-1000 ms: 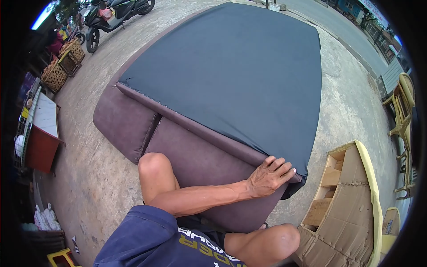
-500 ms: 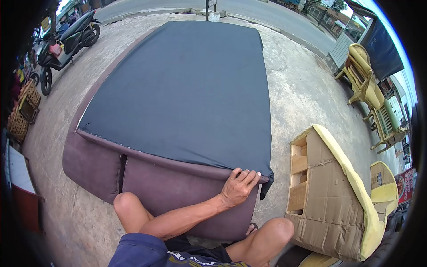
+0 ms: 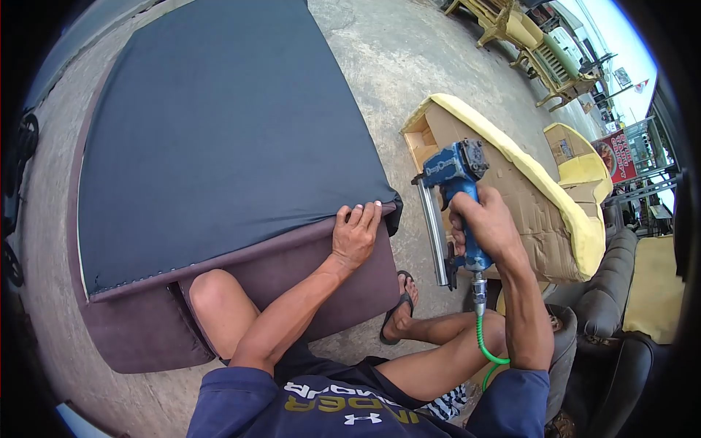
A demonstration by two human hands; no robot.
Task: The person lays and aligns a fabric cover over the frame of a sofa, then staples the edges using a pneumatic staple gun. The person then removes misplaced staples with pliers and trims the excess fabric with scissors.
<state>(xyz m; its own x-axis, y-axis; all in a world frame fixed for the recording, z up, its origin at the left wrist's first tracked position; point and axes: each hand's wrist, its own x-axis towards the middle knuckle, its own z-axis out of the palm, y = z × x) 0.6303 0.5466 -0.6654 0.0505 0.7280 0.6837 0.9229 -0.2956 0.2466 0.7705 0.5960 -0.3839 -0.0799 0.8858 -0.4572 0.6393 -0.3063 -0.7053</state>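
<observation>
My left hand (image 3: 355,235) presses on the near right edge of a large upholstered piece, its fingers bent over the dark fabric (image 3: 219,124) where it meets the purple-brown covering (image 3: 292,285). A line of staples shows along the fabric's near left edge. At the right, my right hand (image 3: 488,223) is wrapped round the handle of a blue staple gun (image 3: 449,164), held up in the air apart from the fabric. A green coiled hose (image 3: 482,339) runs from the base of its handle.
A cardboard-covered frame with yellow foam edging (image 3: 526,190) stands right of the upholstered piece. Beyond are carved chairs (image 3: 551,69). Dark padded seats (image 3: 610,292) lie at the lower right. My sandalled foot (image 3: 401,306) is on the concrete floor.
My right hand has come into view with the staple gun and hose. The view has swung right and down. My left hand stays on the same corner.
</observation>
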